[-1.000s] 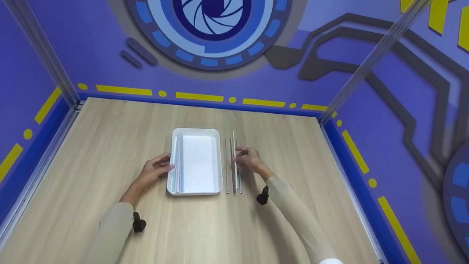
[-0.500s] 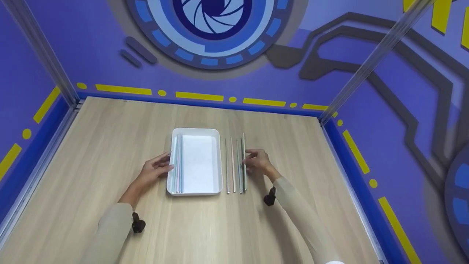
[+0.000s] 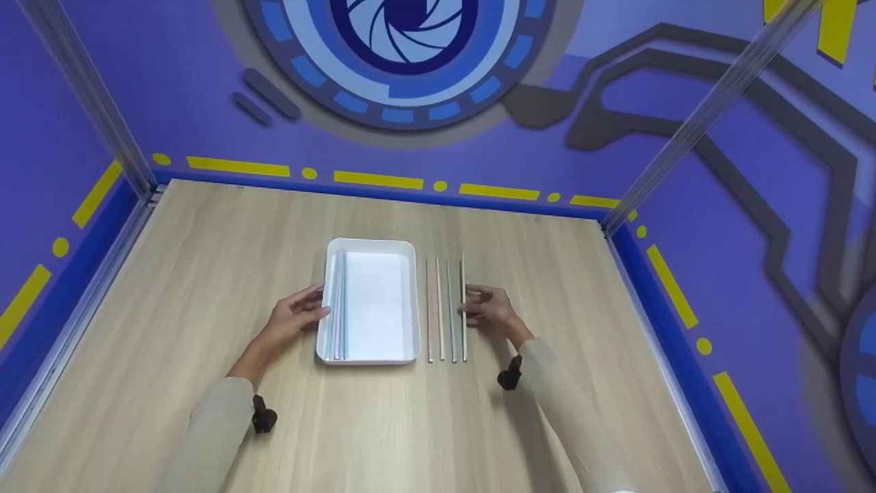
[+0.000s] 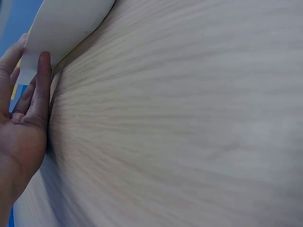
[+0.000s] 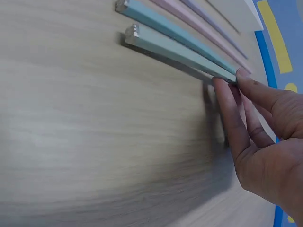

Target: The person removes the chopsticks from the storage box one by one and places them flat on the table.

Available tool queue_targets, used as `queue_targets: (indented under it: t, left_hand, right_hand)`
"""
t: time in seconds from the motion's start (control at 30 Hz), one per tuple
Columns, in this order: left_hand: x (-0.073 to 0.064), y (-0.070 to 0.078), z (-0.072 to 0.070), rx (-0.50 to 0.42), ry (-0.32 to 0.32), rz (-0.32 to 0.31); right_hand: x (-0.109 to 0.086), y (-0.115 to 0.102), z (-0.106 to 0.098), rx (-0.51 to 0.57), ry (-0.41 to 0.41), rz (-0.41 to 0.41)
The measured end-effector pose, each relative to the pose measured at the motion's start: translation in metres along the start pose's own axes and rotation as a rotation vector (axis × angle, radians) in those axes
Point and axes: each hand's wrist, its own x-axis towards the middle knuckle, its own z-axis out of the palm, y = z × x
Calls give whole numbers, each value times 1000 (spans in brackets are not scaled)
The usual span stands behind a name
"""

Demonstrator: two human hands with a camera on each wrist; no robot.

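Observation:
A white tray (image 3: 380, 308) holds several pastel chopsticks (image 3: 341, 305) along its left side. My left hand (image 3: 291, 318) grips the tray's left wall, thumb over the rim and fingers outside; the left wrist view shows the fingers extended against it. Right of the tray, my right hand (image 3: 491, 306) pinches a pale green chopstick (image 5: 168, 52) between thumb and fingers, low over the table. Beside it lie a teal chopstick (image 5: 175, 33), a pink chopstick (image 5: 203, 26) and a lilac chopstick (image 5: 215, 28), roughly parallel and apart.
The wooden table (image 3: 369, 424) is bounded by a blue-purple back wall (image 3: 383, 137) and side walls, with metal posts at the corners. Dark wrist cameras (image 3: 263, 414) sit by both sleeves.
My right hand has moved right with the pale green chopstick, from above the others to their right side, and has lowered it. The left hand stays at the tray.

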Motion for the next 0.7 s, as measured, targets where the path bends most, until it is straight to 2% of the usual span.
queue_targets:
  t: [0.3,0.5,0.7]
  left_hand:
    - [0,1,1,0,9,2]
    - [0,1,1,11,9,-4]
    - [0,0,1,3,8,-13]
  right_hand:
    - [-3,1,1,-6,22,-1]
    - [-7,-1,9,-109,86,-28]
    - [-11,-4,14,-177,94,-39]
